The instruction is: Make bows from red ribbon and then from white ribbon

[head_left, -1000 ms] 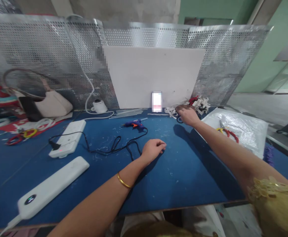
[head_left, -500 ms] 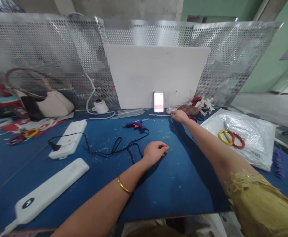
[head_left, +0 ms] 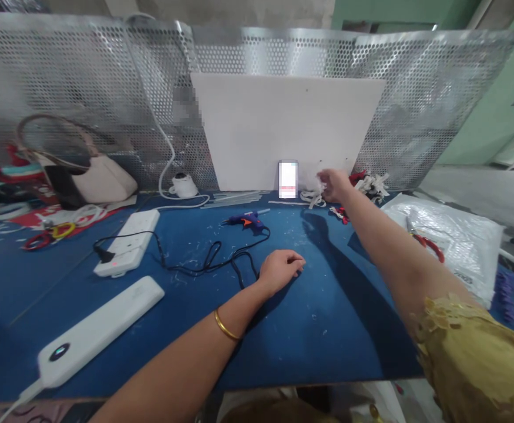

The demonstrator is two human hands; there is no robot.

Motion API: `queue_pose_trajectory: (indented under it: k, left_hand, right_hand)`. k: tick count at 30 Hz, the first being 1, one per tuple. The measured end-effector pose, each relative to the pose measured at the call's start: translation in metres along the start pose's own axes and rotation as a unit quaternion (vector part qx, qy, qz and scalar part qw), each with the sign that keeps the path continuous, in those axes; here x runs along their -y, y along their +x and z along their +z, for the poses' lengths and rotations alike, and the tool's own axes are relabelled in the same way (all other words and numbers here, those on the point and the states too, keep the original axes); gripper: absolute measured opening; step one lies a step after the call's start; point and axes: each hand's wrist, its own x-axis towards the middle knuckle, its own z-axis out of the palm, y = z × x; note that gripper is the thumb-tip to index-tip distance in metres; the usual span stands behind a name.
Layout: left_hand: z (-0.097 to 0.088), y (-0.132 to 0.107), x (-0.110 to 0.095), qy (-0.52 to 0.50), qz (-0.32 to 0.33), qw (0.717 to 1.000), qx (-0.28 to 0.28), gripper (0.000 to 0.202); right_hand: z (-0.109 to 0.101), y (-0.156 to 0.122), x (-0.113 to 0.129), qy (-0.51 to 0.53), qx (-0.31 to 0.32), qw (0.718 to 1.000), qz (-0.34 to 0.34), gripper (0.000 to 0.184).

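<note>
My left hand [head_left: 282, 270] rests on the blue tabletop with its fingers curled together and nothing visible in them. A gold bangle circles that wrist. My right hand [head_left: 336, 185] is raised at the back of the table, fingers closed on a bunch of white ribbon [head_left: 313, 197] whose lower loops hang to the tabletop. A lit phone [head_left: 288, 179] leans upright against the white board, just left of the ribbon. Beyond my left hand lies a blue glue gun [head_left: 248, 221] with an orange trigger, its black cord [head_left: 204, 267] trailing leftward.
A white power strip [head_left: 128, 244] and a long white device [head_left: 102, 332] lie at left. Farther back are yellow-and-red scissors [head_left: 50, 235] and a handbag [head_left: 102, 182]. Glue sticks [head_left: 234, 200] line the board [head_left: 283, 126]. On the right, red-handled scissors [head_left: 430, 245] rest on a plastic bag [head_left: 481, 235].
My right hand has lifted and moved slightly right, drawing the white ribbon up from the tabletop. My left hand stays put. The whole view has shifted a little.
</note>
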Motion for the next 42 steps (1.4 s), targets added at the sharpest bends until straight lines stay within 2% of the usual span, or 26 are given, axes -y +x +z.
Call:
queue_pose_trajectory:
  k: [4, 5, 7, 10, 13, 15, 17, 20, 23, 25, 26, 29, 31, 32, 33, 34, 37, 38, 40, 42]
  left_hand:
    - [-0.001, -0.001, 0.000, 0.002, 0.005, 1.000, 0.000, 0.023]
    - [-0.001, -0.001, 0.000, 0.003, 0.008, 1.000, 0.000, 0.023]
    - [-0.001, -0.001, 0.000, 0.004, 0.011, 1.000, 0.000, 0.023]
    - [0.000, -0.002, -0.001, 0.003, 0.008, 1.000, -0.005, 0.023]
    - [0.000, -0.002, -0.001, 0.003, 0.002, 1.000, -0.005, 0.023]
    - [0.001, -0.002, 0.000, -0.006, 0.006, 1.000, -0.005, 0.023]
    - [0.001, -0.001, 0.001, -0.026, 0.013, 1.000, -0.007, 0.023]
    - [0.001, -0.001, -0.001, -0.081, 0.012, 0.996, -0.016, 0.021]
    - [0.000, -0.002, -0.007, -0.152, 0.011, 0.988, -0.031, 0.023]
    - [-0.002, -0.003, -0.011, -0.196, 0.022, 0.979, -0.044, 0.027]
    - [-0.004, -0.004, -0.013, -0.211, 0.028, 0.975, -0.060, 0.029]
    - [-0.013, -0.007, -0.024, -0.227, 0.049, 0.957, -0.175, 0.031]
    - [-0.020, -0.010, -0.037, -0.223, 0.071, 0.939, -0.252, 0.033]
    - [-0.023, -0.012, -0.045, -0.215, 0.088, 0.936, -0.266, 0.034]
    - [-0.024, -0.014, -0.054, -0.208, 0.107, 0.940, -0.249, 0.035]
    - [-0.024, -0.017, -0.063, -0.205, 0.129, 0.948, -0.208, 0.036]
    - [-0.017, -0.026, -0.084, -0.228, 0.165, 0.959, -0.024, 0.039]
    - [-0.014, -0.028, -0.086, -0.240, 0.167, 0.956, 0.017, 0.039]
    - [-0.008, -0.030, -0.083, -0.249, 0.159, 0.953, 0.064, 0.037]
    - [-0.007, -0.030, -0.073, -0.257, 0.143, 0.953, 0.075, 0.036]
  right_hand:
    - [-0.035, 0.015, 0.027, 0.108, -0.012, 0.994, -0.001, 0.041]
    - [-0.043, 0.017, 0.034, 0.165, -0.020, 0.986, -0.006, 0.039]
    - [-0.059, 0.019, 0.047, 0.213, -0.034, 0.976, -0.025, 0.037]
    - [-0.083, 0.020, 0.068, 0.277, -0.070, 0.954, -0.091, 0.031]
    - [-0.110, 0.017, 0.090, 0.295, -0.092, 0.940, -0.145, 0.032]
    - [-0.131, 0.010, 0.105, 0.303, -0.103, 0.932, -0.169, 0.027]
    - [-0.149, -0.006, 0.120, 0.310, -0.083, 0.926, -0.198, 0.025]
    - [-0.165, -0.047, 0.134, 0.325, -0.064, 0.913, -0.236, 0.027]
    - [-0.165, -0.099, 0.134, 0.372, -0.034, 0.891, -0.257, 0.028]
    - [-0.158, -0.132, 0.126, 0.359, -0.016, 0.903, -0.237, 0.033]
    - [-0.153, -0.147, 0.120, 0.337, -0.017, 0.917, -0.212, 0.038]
    - [-0.139, -0.181, 0.099, 0.303, 0.002, 0.940, -0.154, 0.046]
    - [-0.128, -0.195, 0.087, 0.318, 0.021, 0.940, -0.121, 0.048]
    - [-0.122, -0.200, 0.083, 0.339, 0.042, 0.933, -0.108, 0.048]
    - [-0.116, -0.204, 0.079, 0.369, 0.068, 0.922, -0.093, 0.048]
    - [-0.110, -0.207, 0.076, 0.408, 0.093, 0.905, -0.077, 0.046]
    - [-0.094, -0.215, 0.072, 0.532, 0.170, 0.829, -0.045, 0.037]
    - [-0.089, -0.216, 0.071, 0.564, 0.188, 0.803, -0.042, 0.035]
    - [-0.082, -0.219, 0.066, 0.613, 0.209, 0.761, -0.037, 0.031]
    - [-0.078, -0.218, 0.058, 0.648, 0.202, 0.734, -0.026, 0.027]
